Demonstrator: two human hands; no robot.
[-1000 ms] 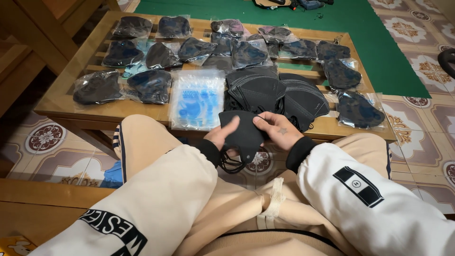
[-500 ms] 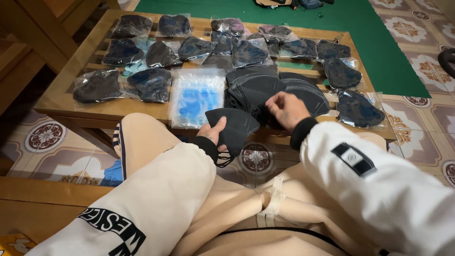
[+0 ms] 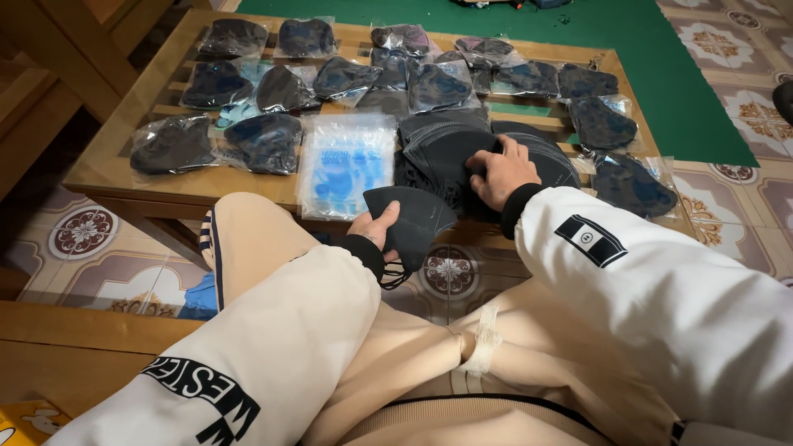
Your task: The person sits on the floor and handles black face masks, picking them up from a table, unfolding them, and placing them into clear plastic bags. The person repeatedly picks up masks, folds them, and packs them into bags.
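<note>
Reaching right hand (image 3: 500, 172) has left the folded black fabric face mask (image 3: 410, 221) and now rests fingers on the stack of black masks (image 3: 462, 149) on the wooden surface (image 3: 107, 169), apparently going for another; left hand (image 3: 373, 233) alone pinches the mask, held over the lap at the surface edge, ear loops dangling; bagged masks (image 3: 264, 139) beyond

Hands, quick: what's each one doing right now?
Left hand: closed, holding a black mask.
Right hand: fingers curled on the stack of black masks.
</note>
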